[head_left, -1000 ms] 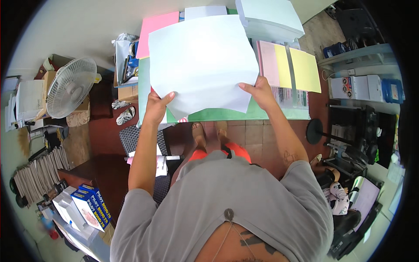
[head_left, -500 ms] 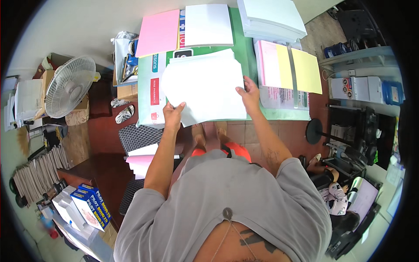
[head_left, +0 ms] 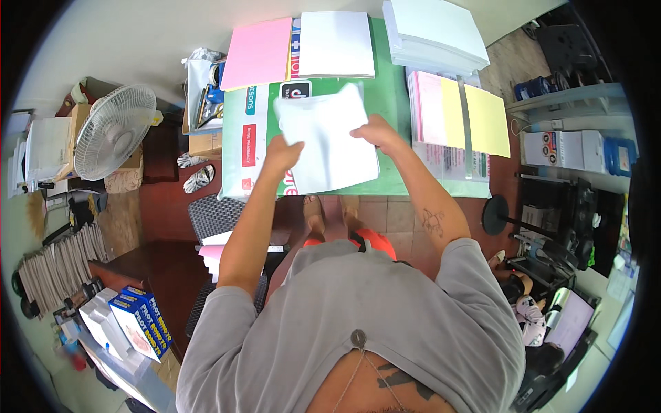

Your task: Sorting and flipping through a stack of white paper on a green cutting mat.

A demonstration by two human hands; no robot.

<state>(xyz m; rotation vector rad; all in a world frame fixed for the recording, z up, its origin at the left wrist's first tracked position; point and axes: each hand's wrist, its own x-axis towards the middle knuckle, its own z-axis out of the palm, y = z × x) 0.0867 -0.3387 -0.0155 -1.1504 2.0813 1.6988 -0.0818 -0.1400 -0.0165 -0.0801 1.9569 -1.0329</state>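
Observation:
Both my hands grip a loose stack of white paper sheets [head_left: 329,148] over the green-covered table [head_left: 392,103]. My left hand [head_left: 284,155] is closed on the left edge, its thumb on top. My right hand [head_left: 377,133] pinches the right edge, its fingers hidden under or behind the paper. The sheets bow and curl upward at the far corners. Beyond them lie a pink paper stack [head_left: 258,54] and a white paper stack [head_left: 335,44]. To the right sits a pile of pink and yellow paper [head_left: 485,117] with a grey metal ruler-like strip [head_left: 464,124] across it.
A thick white paper pile [head_left: 437,34] stands at the table's far right. Left of the table are a box of tools [head_left: 206,103] and a fan [head_left: 116,132]. A black woven chair [head_left: 217,213] holds pink and white papers. Another person sits at the lower right.
Both hands have moved up and closer together, bending the sheets, which lay flatter and wider before. More of the table cover shows to the left and right of the paper.

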